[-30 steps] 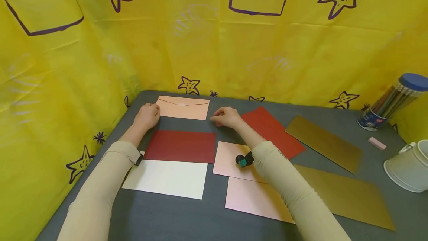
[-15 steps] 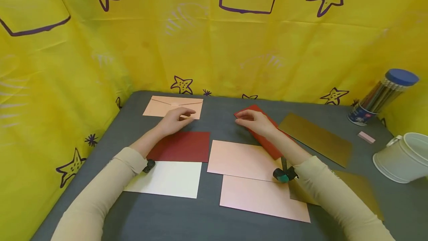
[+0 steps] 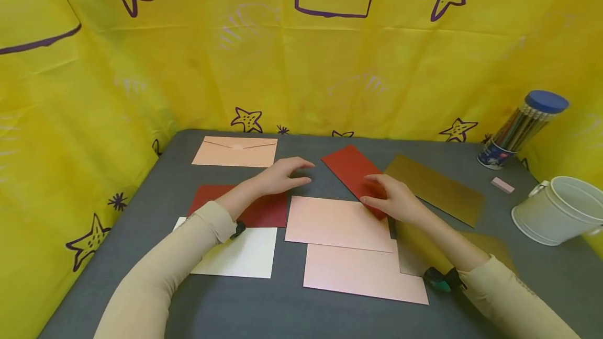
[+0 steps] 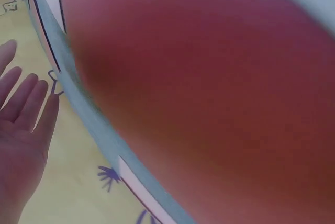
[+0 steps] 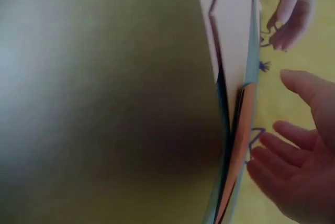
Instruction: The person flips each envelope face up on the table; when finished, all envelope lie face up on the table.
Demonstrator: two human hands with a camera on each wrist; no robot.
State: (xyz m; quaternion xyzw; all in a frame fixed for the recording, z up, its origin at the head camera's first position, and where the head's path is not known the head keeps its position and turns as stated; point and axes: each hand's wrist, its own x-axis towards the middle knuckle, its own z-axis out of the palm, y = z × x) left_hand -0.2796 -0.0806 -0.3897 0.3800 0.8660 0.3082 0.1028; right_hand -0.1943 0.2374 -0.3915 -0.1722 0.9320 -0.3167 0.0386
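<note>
The person's right hand (image 3: pixel 395 200) lies with relaxed, spread fingers on the near end of a dark red envelope (image 3: pixel 350 169), fingertips touching it where it meets the far right corner of a pale pink envelope (image 3: pixel 336 222); nothing is pinched. The red envelope is a flat, matte paper rectangle whose long axis runs diagonally, from the hand away toward the far left, so most of it lies beyond the fingertips. The left hand (image 3: pixel 282 176) hovers open, fingers straight, over the grey tabletop (image 3: pixel 301 320) just left of the red envelope; it holds nothing and is the farther of the two from it. Behind the left hand, a peach envelope (image 3: pixel 235 151) lies flap side up. A second dark red envelope (image 3: pixel 264 212) sits under the left forearm, touching a white envelope (image 3: pixel 245 252). To the red envelope's right lies a smooth, faintly shiny gold sheet (image 3: pixel 435 188).
</note>
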